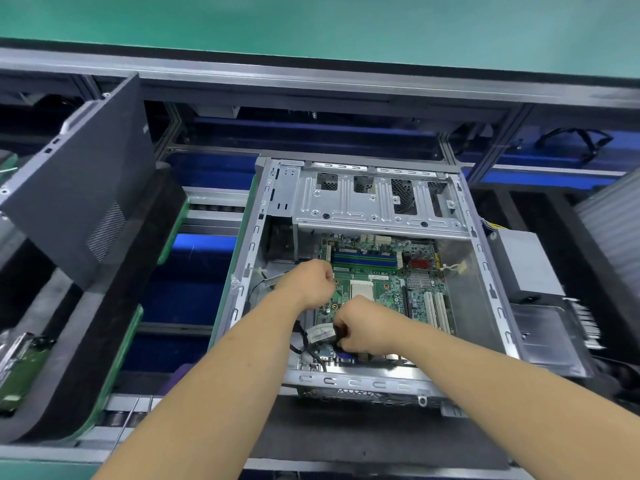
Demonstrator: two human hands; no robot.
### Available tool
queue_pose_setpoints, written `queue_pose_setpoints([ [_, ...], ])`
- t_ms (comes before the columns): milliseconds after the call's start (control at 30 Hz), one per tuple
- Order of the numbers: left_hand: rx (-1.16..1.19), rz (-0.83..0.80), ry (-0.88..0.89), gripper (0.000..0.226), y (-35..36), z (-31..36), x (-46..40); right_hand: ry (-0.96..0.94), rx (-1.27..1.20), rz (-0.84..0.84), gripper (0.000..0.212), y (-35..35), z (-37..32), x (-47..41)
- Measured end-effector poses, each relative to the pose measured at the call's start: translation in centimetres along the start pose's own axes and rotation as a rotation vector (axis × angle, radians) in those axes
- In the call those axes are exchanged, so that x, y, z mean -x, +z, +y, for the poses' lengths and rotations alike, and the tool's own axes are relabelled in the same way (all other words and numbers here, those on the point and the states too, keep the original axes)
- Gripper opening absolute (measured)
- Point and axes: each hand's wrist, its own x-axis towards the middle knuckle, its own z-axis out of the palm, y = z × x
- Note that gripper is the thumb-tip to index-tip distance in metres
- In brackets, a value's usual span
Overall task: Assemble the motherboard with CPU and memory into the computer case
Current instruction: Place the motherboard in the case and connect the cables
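Observation:
An open grey computer case (491,292) lies flat in front of me. The green motherboard (391,289) sits inside it, with blue memory slots (363,259) at its far side and a pale CPU socket (362,289) in the middle. My left hand (308,284) is curled over the board's left edge; what its fingers hold is hidden. My right hand (360,329) pinches a black cable bundle (323,336) with a white label at the board's near left corner.
A dark case side panel (79,188) leans up at the left. A grey power supply (526,261) and a metal panel (550,337) lie to the right of the case. A drive cage (377,199) spans the case's far end. Green-edged trays (117,358) run along the left.

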Motion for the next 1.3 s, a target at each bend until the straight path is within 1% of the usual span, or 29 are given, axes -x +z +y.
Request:
queue_pose_setpoints([
  [67, -0.006, -0.004, 0.005, 0.021, 0.1, 0.0, -0.1, -0.030, 0.071, 0.005, 0.012, 0.0, -0.2, -0.1],
  [133, -0.008, -0.005, 0.010, 0.021, 0.1, 0.0, -0.1, -0.037, 0.093, 0.017, 0.016, 0.1, -0.1, -0.1],
  [233, -0.008, -0.002, 0.011, 0.020, 0.2, 0.0, -0.2, -0.029, 0.055, 0.028, 0.029, 0.1, 0.1, -0.1],
  [367, 0.001, -0.009, 0.014, 0.018, 0.2, 0.0, -0.4, -0.015, 0.032, 0.039, 0.034, 0.2, 0.3, -0.2],
  [567, 0.001, -0.003, 0.019, 0.017, 0.5, -0.2, -0.8, 0.006, 0.002, 0.042, 0.025, 0.2, 0.7, -0.2],
  [667, -0.003, 0.000, 0.020, 0.019, 0.5, -0.2, -0.9, 0.010, -0.008, 0.039, 0.031, 0.2, 0.5, -0.1],
  [767, -0.005, 0.000, 0.022, 0.019, 0.5, -0.2, -0.9, 0.008, 0.003, 0.032, 0.031, 0.2, 0.4, -0.1],
  [800, -0.005, 0.001, 0.023, 0.020, 0.5, -0.2, -0.9, 0.010, 0.011, 0.027, 0.029, 0.2, 0.4, -0.1],
  [900, -0.006, 0.000, 0.026, 0.020, 0.5, -0.2, -0.9, 0.013, 0.033, -0.003, 0.014, 0.1, 0.3, -0.1],
  [933, -0.008, -0.001, 0.026, 0.019, 0.5, -0.2, -0.9, 0.008, 0.046, -0.008, 0.013, 0.1, 0.2, -0.1],
  [1100, -0.007, -0.003, 0.024, 0.020, 0.5, -0.2, -0.9, -0.014, 0.042, -0.011, 0.022, 0.1, -0.2, -0.2],
  [1200, -0.012, -0.016, 0.024, 0.021, 0.5, 0.0, -0.9, -0.033, 0.121, 0.010, 0.032, 0.2, -0.8, -0.5],
  [1300, -0.019, -0.033, 0.024, 0.019, 0.5, 0.0, -0.7, -0.044, 0.155, 0.006, 0.037, 0.1, -1.1, -0.8],
])
